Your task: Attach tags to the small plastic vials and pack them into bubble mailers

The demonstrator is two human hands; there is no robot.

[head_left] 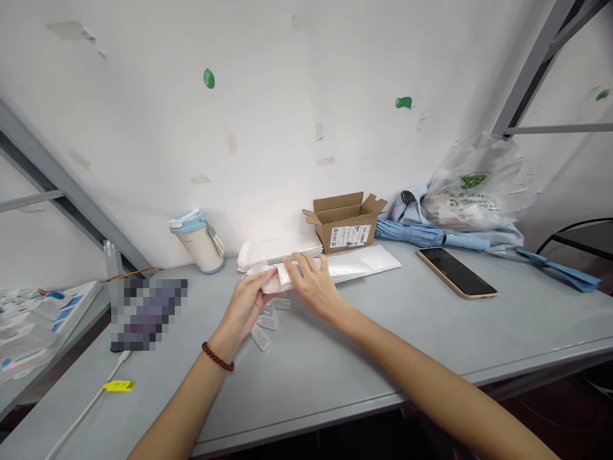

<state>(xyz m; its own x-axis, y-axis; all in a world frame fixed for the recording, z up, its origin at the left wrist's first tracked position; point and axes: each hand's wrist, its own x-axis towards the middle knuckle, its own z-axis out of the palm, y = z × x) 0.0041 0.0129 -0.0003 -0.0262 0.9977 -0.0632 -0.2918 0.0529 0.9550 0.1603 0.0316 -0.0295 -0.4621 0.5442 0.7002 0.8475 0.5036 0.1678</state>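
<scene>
A long white mailer bag [366,263] lies across the middle of the desk, its left end lifted a little. My left hand [246,300] is closed on that left end, with the thumb on top. My right hand [313,281] grips the bag a little further right, its fingers bent over the upper side; its thumb is partly hidden. Just behind the bag rests a stack of flat white bags [278,249]. Several small clear plastic boxes [267,321] lie beside my left hand. Whether anything is inside the held bag, I cannot tell.
An open cardboard box [347,225] stands behind the bag. To its right lie a folded blue umbrella [412,231], a plastic bag [479,185] and a phone [457,273]. On the left are a tumbler [198,243], a blurred-out device [151,316] and a white cable [89,409].
</scene>
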